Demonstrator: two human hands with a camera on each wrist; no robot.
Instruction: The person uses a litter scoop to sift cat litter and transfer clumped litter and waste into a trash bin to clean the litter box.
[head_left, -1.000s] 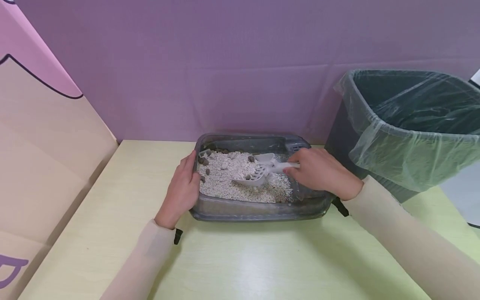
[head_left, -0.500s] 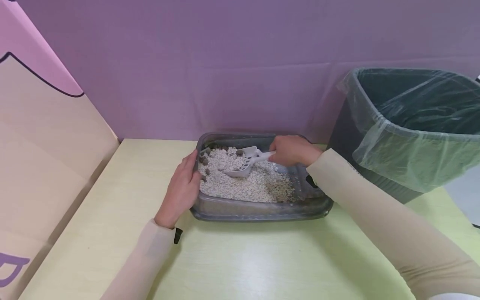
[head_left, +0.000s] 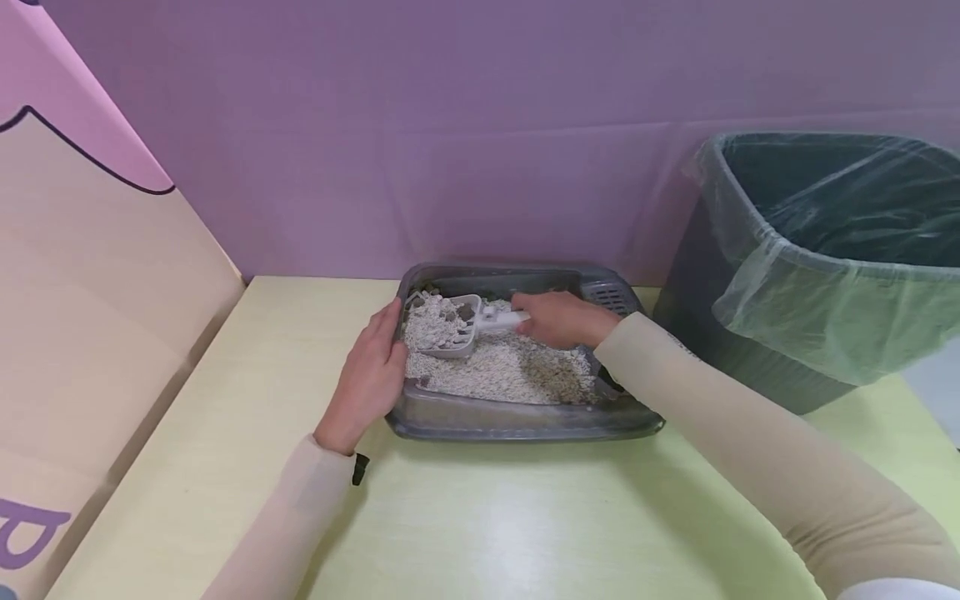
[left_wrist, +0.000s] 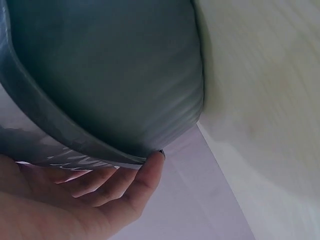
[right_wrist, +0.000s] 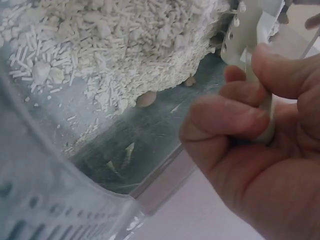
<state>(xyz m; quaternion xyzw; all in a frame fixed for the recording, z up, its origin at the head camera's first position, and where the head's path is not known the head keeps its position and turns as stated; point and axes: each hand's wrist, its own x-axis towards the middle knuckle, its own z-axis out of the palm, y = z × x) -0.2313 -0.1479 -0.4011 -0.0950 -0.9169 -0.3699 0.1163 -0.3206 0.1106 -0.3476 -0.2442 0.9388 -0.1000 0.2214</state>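
Observation:
A grey litter box (head_left: 525, 421) of white pellet litter (head_left: 487, 371) stands on the table. My right hand (head_left: 558, 319) grips the handle of a white slotted litter scoop (head_left: 474, 329), fingers curled round it in the right wrist view. The scoop lies at the box's left end, heaped with litter and several dark clumps (head_left: 465, 312). Along the left side, my left hand (head_left: 362, 375) rests against the box with fairly straight fingers. In the left wrist view its fingertips (left_wrist: 156, 160) touch the rim. A brownish patch (head_left: 558, 375) marks the litter at right.
Right of the box stands a tall grey bin (head_left: 742, 317) lined with a clear plastic bag (head_left: 832, 312). A purple backdrop (head_left: 487, 183) rises right behind the box. A beige panel (head_left: 112, 275) borders the table (head_left: 465, 508) on the left.
My right hand has pushed the scoop leftward through the litter, and its bowl now carries litter and dark clumps. The left hand has stayed at the box's left side.

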